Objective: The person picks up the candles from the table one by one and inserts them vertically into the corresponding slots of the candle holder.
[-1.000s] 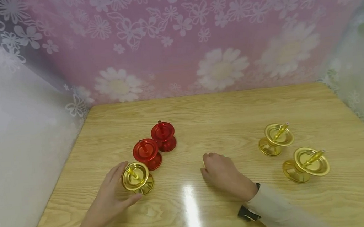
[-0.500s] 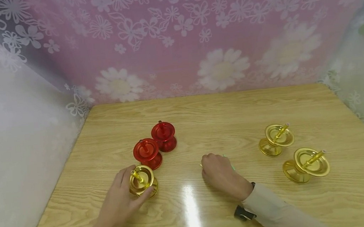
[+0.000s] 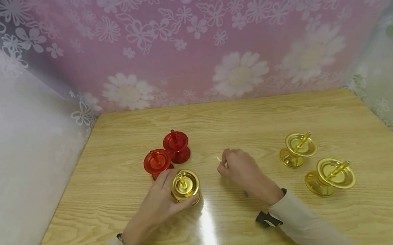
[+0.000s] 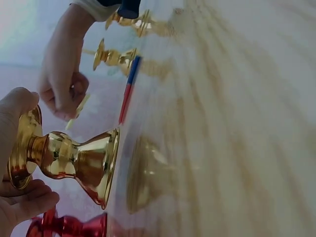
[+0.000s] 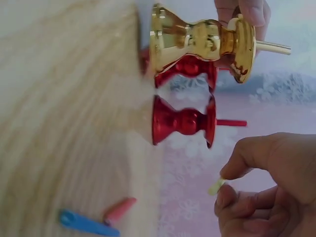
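Observation:
In the head view my left hand (image 3: pixel 159 198) grips a gold candle holder (image 3: pixel 186 185) by the rim of its dish, thumb on the near side. It stands upright; its base (image 4: pixel 106 168) is at or just above the tabletop, and I cannot tell which. My right hand (image 3: pixel 243 170) pinches a short pale yellow stick (image 5: pixel 216 186) between thumb and forefinger, a little to the right of the holder. Below that hand a blue stick (image 5: pixel 86 223) and a red stick (image 5: pixel 120 210) lie on the table, mostly hidden in the head view.
Two red candle holders, the nearer (image 3: pixel 157 162) and the farther (image 3: pixel 176 142), stand just behind my left hand. Two more gold candle holders, one (image 3: pixel 297 149) behind the other (image 3: pixel 330 177), stand at the right of the wooden table (image 3: pixel 238 123). Flowered cloth (image 3: pixel 179 74) hangs behind.
My left hand has carried the gold candle holder to the right, away from the red ones. My right hand has shifted slightly toward the back, and the pale stick's tip shows more.

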The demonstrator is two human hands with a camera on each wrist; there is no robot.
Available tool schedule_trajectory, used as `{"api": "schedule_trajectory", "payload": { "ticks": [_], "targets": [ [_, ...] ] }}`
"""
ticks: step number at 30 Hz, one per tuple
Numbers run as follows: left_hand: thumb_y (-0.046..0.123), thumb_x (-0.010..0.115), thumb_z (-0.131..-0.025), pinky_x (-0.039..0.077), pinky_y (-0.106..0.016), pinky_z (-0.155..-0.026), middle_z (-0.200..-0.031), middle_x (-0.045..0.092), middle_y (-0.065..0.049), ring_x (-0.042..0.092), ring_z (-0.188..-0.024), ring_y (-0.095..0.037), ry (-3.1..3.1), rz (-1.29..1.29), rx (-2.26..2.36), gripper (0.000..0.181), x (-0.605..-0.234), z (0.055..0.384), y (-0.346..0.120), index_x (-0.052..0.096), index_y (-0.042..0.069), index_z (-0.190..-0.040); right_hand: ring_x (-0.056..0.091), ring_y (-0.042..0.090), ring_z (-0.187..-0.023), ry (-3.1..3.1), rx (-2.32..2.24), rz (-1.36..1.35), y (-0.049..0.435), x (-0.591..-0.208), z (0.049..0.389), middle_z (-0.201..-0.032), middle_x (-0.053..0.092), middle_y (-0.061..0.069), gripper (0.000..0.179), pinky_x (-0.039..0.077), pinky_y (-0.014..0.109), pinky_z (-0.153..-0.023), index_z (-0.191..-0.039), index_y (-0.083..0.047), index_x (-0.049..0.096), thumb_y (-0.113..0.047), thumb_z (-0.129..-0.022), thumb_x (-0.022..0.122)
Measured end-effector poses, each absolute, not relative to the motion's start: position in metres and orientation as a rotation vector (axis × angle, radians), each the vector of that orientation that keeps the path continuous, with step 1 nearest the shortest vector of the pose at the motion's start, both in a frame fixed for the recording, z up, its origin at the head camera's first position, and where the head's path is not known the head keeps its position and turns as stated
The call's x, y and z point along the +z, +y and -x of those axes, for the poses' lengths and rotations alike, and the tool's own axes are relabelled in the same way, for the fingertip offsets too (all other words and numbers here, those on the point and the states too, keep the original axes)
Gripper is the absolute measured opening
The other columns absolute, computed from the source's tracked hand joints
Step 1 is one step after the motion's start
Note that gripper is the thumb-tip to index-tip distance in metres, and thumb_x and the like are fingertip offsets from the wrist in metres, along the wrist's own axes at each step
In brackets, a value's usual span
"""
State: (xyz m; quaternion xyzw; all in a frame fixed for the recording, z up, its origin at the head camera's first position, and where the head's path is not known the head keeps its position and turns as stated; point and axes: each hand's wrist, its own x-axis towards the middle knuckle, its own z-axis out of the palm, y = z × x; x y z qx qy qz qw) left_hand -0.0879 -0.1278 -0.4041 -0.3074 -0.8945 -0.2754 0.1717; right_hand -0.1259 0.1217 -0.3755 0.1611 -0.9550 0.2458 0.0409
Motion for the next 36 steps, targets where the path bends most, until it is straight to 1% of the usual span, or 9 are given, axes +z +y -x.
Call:
{"api": "schedule_trajectory", "payload": {
  "ticks": [4,9,12,14,18,21,24,29,36],
  "targets": [
    [0.049,0.078,-0.074,0.052,-0.036,-0.088,-0.117,0.057,-0.011,0.058,-0.107,-0.022,-2.515,0.956,-0.751,0.073,-0.404,0.096,-0.113,0.055,-0.001,-0.123,0.039,0.004,-0.042,-2.832,0.927,-0.521,0.127,-0.369,0.129,-0.058,0.049,-0.002,0.006,0.035,0.019,-0.041,-0.076,-0.003,0.059,-0.003,-0.082,0.058],
    [0.047,0.079,-0.073,0.054,-0.034,-0.085,-0.117,0.057,-0.009,0.059,-0.106,-0.020,-2.542,0.967,-0.722,0.074,-0.407,0.101,-0.102,0.054,0.000,-0.123,0.046,0.005,-0.051,-2.605,1.206,-0.653,0.127,-0.361,0.131,-0.063,0.053,-0.004,0.007,0.041,0.020,-0.047,-0.078,-0.005,0.061,0.000,-0.083,0.061],
    [0.051,0.074,-0.076,0.051,-0.037,-0.091,-0.120,0.055,-0.011,0.056,-0.111,-0.023,-2.569,0.956,-0.653,0.075,-0.407,0.102,-0.100,0.053,-0.001,-0.125,0.048,0.006,-0.057,-2.477,1.312,-0.757,0.124,-0.359,0.132,-0.065,0.054,-0.005,0.008,0.043,0.020,-0.049,-0.080,-0.006,0.062,0.002,-0.083,0.063],
    [0.056,0.067,-0.080,0.046,-0.039,-0.098,-0.126,0.054,-0.014,0.052,-0.119,-0.027,-2.598,0.949,-0.554,0.079,-0.407,0.102,-0.099,0.050,-0.003,-0.130,0.048,0.006,-0.057,-2.409,1.369,-0.808,0.122,-0.358,0.133,-0.066,0.055,-0.005,0.010,0.044,0.020,-0.049,-0.081,-0.005,0.063,0.004,-0.083,0.063],
    [0.064,0.052,-0.086,0.032,-0.041,-0.111,-0.144,0.042,-0.021,0.033,-0.139,-0.033,-2.661,0.940,-0.388,0.093,-0.407,0.103,-0.098,0.036,-0.007,-0.143,0.050,0.006,-0.058,-2.312,1.452,-0.883,0.117,-0.355,0.132,-0.068,0.058,-0.004,0.012,0.047,0.022,-0.050,-0.082,-0.005,0.063,0.007,-0.083,0.062],
    [0.066,0.047,-0.088,0.026,-0.041,-0.114,-0.152,0.030,-0.023,0.020,-0.145,-0.033,-2.691,0.929,-0.351,0.098,-0.407,0.104,-0.097,0.025,-0.008,-0.148,0.052,0.007,-0.057,-2.253,1.483,-0.938,0.114,-0.352,0.133,-0.069,0.060,-0.002,0.012,0.049,0.023,-0.050,-0.083,-0.004,0.062,0.009,-0.082,0.062],
    [0.066,0.045,-0.088,0.026,-0.042,-0.114,-0.154,0.026,-0.025,0.018,-0.145,-0.034,-2.706,0.920,-0.355,0.099,-0.406,0.103,-0.096,0.021,-0.008,-0.149,0.055,0.007,-0.058,-2.190,1.503,-1.002,0.111,-0.349,0.133,-0.070,0.062,0.001,0.014,0.051,0.023,-0.051,-0.083,-0.002,0.062,0.011,-0.080,0.063],
    [0.064,0.043,-0.090,0.026,-0.041,-0.114,-0.154,0.025,-0.024,0.018,-0.145,-0.033,-2.759,0.907,-0.384,0.095,-0.404,0.103,-0.094,0.022,-0.007,-0.150,0.059,0.009,-0.061,-2.092,1.514,-1.145,0.104,-0.347,0.134,-0.075,0.064,0.003,0.015,0.054,0.023,-0.055,-0.085,-0.001,0.063,0.012,-0.078,0.063],
    [0.067,0.034,-0.093,0.017,-0.039,-0.116,-0.158,0.007,-0.021,0.008,-0.147,-0.034,-2.796,0.943,-0.297,0.096,-0.401,0.103,-0.091,0.012,-0.006,-0.152,0.061,0.009,-0.066,-2.036,1.426,-1.260,0.102,-0.350,0.137,-0.077,0.065,0.004,0.013,0.054,0.021,-0.061,-0.089,-0.002,0.064,0.008,-0.080,0.062]
  ]
}}
